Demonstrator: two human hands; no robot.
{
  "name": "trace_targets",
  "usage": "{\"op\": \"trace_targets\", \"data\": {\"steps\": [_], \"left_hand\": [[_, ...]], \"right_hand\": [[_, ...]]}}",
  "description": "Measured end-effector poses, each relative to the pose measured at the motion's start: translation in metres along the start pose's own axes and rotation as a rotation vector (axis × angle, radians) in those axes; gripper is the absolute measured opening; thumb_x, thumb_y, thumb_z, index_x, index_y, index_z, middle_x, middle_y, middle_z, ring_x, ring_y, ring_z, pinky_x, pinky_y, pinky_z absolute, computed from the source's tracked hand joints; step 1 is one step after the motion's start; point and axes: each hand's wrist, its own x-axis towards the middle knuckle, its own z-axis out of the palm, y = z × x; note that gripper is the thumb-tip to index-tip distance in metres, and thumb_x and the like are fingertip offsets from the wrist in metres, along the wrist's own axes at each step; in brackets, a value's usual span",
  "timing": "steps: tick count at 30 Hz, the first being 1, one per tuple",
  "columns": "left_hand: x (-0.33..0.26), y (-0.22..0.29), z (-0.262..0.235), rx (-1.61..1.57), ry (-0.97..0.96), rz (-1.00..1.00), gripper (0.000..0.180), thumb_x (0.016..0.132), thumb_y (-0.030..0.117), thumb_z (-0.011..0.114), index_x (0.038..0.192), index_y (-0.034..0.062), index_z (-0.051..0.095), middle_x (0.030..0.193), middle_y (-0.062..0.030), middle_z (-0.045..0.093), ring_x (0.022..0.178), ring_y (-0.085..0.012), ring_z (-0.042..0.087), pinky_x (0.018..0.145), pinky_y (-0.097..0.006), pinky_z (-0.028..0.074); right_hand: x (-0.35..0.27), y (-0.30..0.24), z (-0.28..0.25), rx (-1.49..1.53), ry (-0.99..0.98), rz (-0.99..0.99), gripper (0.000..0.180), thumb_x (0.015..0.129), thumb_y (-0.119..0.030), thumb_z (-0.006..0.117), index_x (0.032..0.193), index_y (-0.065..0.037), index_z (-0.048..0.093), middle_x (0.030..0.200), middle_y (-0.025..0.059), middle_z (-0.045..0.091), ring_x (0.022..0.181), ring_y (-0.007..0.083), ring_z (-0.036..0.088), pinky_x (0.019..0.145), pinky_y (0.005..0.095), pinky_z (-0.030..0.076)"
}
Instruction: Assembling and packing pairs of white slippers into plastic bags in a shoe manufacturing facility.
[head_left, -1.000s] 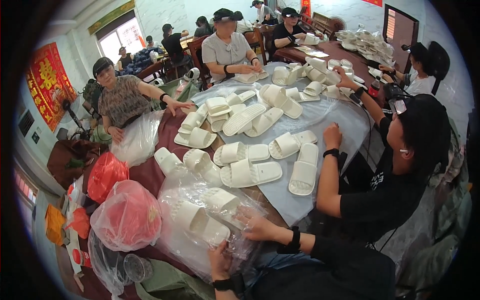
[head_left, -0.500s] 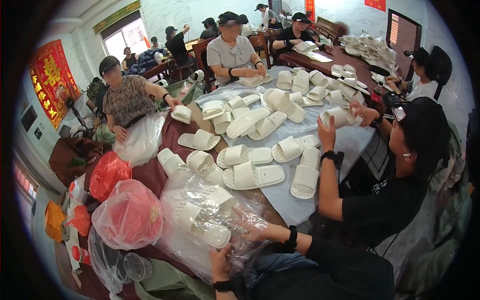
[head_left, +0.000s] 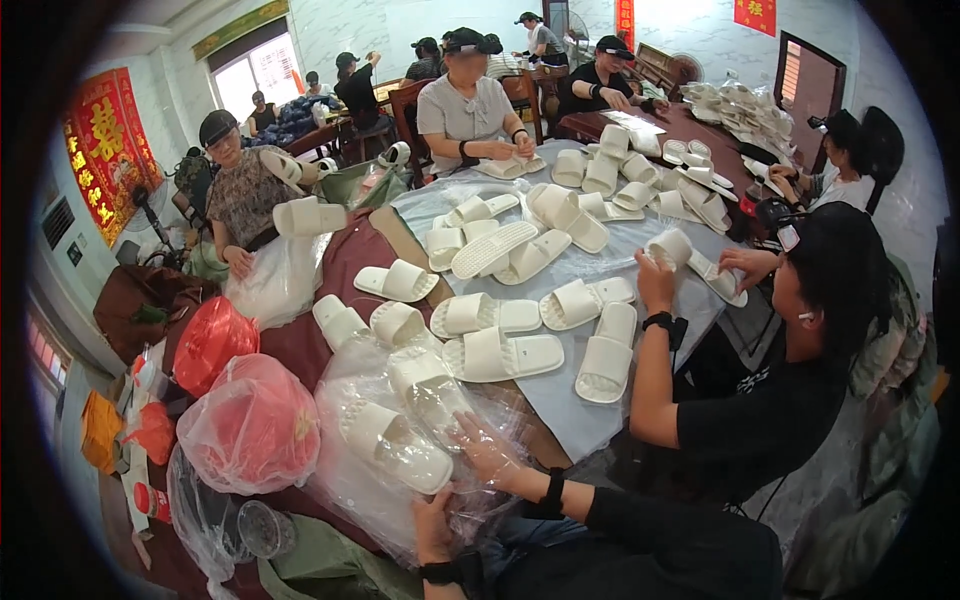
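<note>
Two white slippers lie in a clear plastic bag [head_left: 345, 480] in front of me; the nearer slipper [head_left: 410, 455] has its heel end toward me. At that heel end my left hand [head_left: 433, 525] is closed on the bag, its fingertips partly hidden by the film. My right hand [head_left: 487, 450] lies with stretched fingers against the side of the farther slipper [head_left: 430, 385]; I cannot tell whether film covers all its fingers.
Many loose white slippers [head_left: 505, 355] cover the table beyond the bag. Red plastic bundles [head_left: 255, 425] and a clear plastic tub [head_left: 266, 530] stand to the left. A co-worker [head_left: 800, 330] handles slippers close on my right; another [head_left: 255, 200] sits across at the left.
My right hand has moved left onto the farther slipper. The left co-worker's slipper has been lifted leftward, with another above it. The right co-worker's two slippers are now apart.
</note>
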Motion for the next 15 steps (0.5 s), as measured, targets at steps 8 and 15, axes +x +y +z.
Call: {"op": "trace_targets", "data": {"steps": [8,15], "left_hand": [[0.004,-0.005,-0.003,0.066,0.051,-0.02,0.022,0.084,0.006,0.064,0.104,0.0013,0.057,0.079,-0.0016,0.062,0.057,-0.0085,0.055,0.048,-0.021,0.041],[-0.001,0.0,0.013,-0.088,0.078,0.066,0.015,0.085,0.005,0.059,0.099,0.0009,0.059,0.076,-0.0027,0.061,0.056,-0.0087,0.055,0.048,-0.022,0.042]], "right_hand": [[-0.01,-0.004,-0.015,-0.027,0.156,0.005,0.042,0.085,-0.015,0.057,0.124,0.0,0.05,0.138,0.0252,0.036,0.123,0.0433,0.04,0.101,0.0458,0.037],[-0.049,-0.015,-0.061,0.137,0.131,-0.108,0.046,0.083,-0.016,0.062,0.125,-0.002,0.05,0.133,0.0232,0.043,0.12,0.0409,0.044,0.102,0.0423,0.037]]}}
